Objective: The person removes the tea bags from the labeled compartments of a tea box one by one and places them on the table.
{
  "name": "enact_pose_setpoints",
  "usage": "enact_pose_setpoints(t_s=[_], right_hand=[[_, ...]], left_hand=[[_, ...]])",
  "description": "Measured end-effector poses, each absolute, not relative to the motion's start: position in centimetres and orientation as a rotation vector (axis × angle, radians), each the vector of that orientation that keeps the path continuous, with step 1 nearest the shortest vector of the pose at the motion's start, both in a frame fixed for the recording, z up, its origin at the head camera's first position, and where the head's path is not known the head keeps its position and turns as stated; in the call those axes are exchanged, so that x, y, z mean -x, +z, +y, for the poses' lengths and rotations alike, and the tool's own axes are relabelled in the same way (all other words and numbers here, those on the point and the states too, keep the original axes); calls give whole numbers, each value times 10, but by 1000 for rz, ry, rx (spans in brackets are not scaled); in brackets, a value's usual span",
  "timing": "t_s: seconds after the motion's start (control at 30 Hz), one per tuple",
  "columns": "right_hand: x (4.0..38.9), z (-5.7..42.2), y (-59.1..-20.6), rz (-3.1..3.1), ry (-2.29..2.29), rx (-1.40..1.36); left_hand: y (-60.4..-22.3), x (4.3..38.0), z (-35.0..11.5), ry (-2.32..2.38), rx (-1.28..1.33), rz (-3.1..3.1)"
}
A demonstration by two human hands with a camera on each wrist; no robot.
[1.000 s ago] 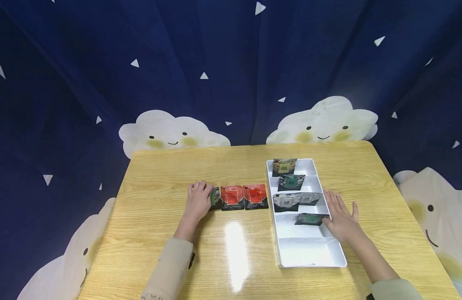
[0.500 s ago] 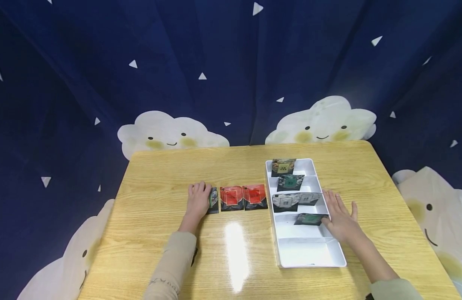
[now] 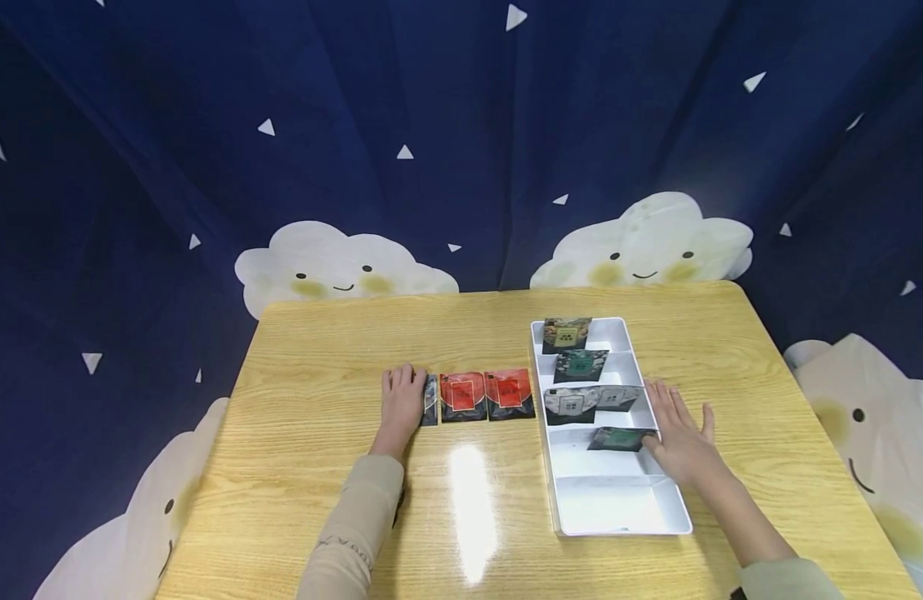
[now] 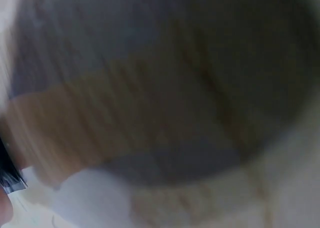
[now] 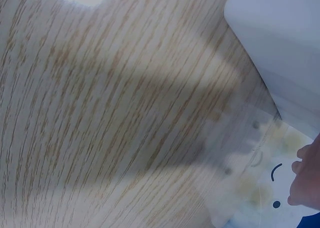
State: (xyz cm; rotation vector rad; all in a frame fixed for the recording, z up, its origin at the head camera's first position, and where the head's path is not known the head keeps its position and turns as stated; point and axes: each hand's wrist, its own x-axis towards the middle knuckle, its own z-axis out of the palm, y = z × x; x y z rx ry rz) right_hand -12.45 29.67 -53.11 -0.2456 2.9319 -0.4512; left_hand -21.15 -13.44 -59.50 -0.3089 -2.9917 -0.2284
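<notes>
The left arm wore a plain beige sleeve (image 3: 356, 517) reaching close to the bare left hand (image 3: 402, 404), with a row of small dark lettering (image 3: 341, 547), too small to read, across the forearm. A small black piece (image 3: 399, 505) showed at its edge. The right sleeve (image 3: 787, 578), a similar beige, ended farther from the bare right hand (image 3: 681, 437); a dark bit (image 3: 738, 594) showed beside its cuff.

Tray (image 3: 619, 505) on R half of table (image 3: 341, 333), curtain (image 3: 461, 108) behind table. 5 compts, far to near: far pkt (image 3: 567, 335) in 1st, at L; 2nd-row pkt (image 3: 580, 365) in 2nd; 3rd-row L pkt (image 3: 571, 405) & 3rd-row R pkt (image 3: 618, 397) side by side in 3rd; 4th-row pkt (image 3: 617, 438) in 4th, toward R. L of tray, in line on table: R pkt (image 3: 510, 394) nearest tray, mid pkt (image 3: 463, 397), then L pkt (image 3: 431, 400), partly covered by L grip (image 3: 403, 402). R grip (image 3: 682, 437) at tray's R edge.
</notes>
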Motion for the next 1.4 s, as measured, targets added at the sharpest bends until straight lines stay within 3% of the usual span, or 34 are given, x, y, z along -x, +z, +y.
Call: enact_pose_setpoints(t_s=[1.1, 1.4], right_hand=[[123, 297, -531, 2948, -449, 256], [122, 297, -531, 2950, -459, 262]], left_hand=[[-592, 214, -128, -365, 132, -3031], [-582, 208, -99, -319, 206, -2895]])
